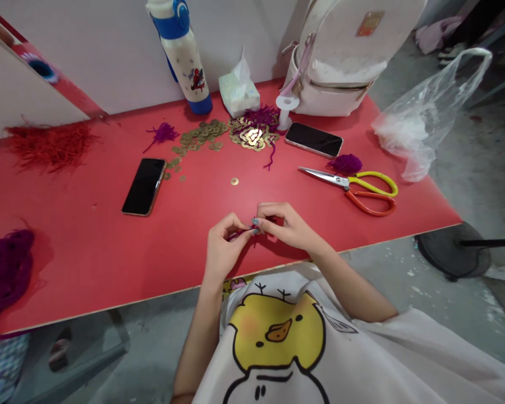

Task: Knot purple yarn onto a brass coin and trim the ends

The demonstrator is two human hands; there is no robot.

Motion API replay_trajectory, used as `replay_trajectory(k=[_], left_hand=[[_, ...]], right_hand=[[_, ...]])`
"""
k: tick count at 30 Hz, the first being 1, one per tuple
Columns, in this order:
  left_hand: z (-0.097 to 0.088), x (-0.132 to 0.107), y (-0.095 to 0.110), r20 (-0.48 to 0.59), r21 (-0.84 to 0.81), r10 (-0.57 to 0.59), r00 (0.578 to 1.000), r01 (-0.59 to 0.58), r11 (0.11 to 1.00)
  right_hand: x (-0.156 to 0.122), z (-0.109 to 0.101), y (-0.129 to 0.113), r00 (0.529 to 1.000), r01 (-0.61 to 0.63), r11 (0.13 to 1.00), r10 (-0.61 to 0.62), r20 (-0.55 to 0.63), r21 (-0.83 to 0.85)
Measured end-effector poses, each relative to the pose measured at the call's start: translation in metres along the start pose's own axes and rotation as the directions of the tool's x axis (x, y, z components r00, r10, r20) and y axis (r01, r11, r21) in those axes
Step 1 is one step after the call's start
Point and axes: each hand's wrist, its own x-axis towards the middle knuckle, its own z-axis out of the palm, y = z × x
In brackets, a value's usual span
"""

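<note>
Near the front edge of the red table, my left hand (229, 244) and my right hand (287, 225) meet fingertip to fingertip. A short piece of purple yarn (237, 234) is pinched in my left fingers. My right thumb and index finger close on the same yarn at its end; the fingers hide most of it. A single gold coin-like disc (234, 181) lies just beyond my hands. Farther back are a heap of gold discs (252, 137), partly under cut purple yarn (263, 116), and a looser spread of duller discs (202, 134).
Scissors (347, 182), a purple yarn ball (347, 163) and a phone (313, 139) lie right; another phone (144, 187) lies left. Behind stand a bottle (185, 62), tissues (239, 94), a white spool (285, 112) and a backpack (332, 67). Red strands (50, 143) and purple yarn (6, 269) lie far left.
</note>
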Motion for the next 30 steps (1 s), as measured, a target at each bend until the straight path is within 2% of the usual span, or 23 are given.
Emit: replay_trajectory(k=[9,13,17,20,23,26,28,30], left_hand=[[0.000,-0.002,0.005,0.024,0.052,0.013,1.000,-0.014,0.999],[0.000,-0.002,0.007,0.000,0.045,-0.025,1.000,0.025,0.999],[-0.003,-0.002,0.007,0.033,0.015,-0.080,0.996,0.080,0.997],[-0.004,-0.003,0.007,0.034,0.055,-0.041,0.999,0.039,0.998],[-0.004,-0.004,0.008,-0.008,0.045,-0.025,1.000,0.026,0.999],[-0.004,-0.002,0.008,-0.082,0.026,-0.020,0.996,0.022,0.999],[-0.005,0.000,0.007,-0.127,0.045,0.023,0.992,-0.017,0.999],[-0.005,0.002,0.005,-0.162,0.073,0.056,0.985,-0.045,0.996]], right_hand=[[-0.002,-0.003,-0.003,0.996,0.017,0.993,-0.007,-0.085,0.121],[-0.002,-0.002,-0.005,0.991,-0.010,0.991,0.028,-0.133,0.131],[-0.002,-0.003,-0.003,0.987,-0.073,0.989,0.090,-0.132,0.131],[0.000,-0.004,-0.001,0.977,-0.114,0.984,0.136,-0.166,0.136],[0.000,-0.003,0.001,0.961,-0.107,0.982,0.143,-0.238,0.155],[-0.003,0.003,0.003,0.973,-0.129,0.967,0.167,-0.160,0.219],[-0.007,0.010,0.003,0.976,-0.189,0.956,0.208,-0.064,0.224],[-0.010,0.016,0.003,0.966,-0.246,0.942,0.257,-0.022,0.227]])
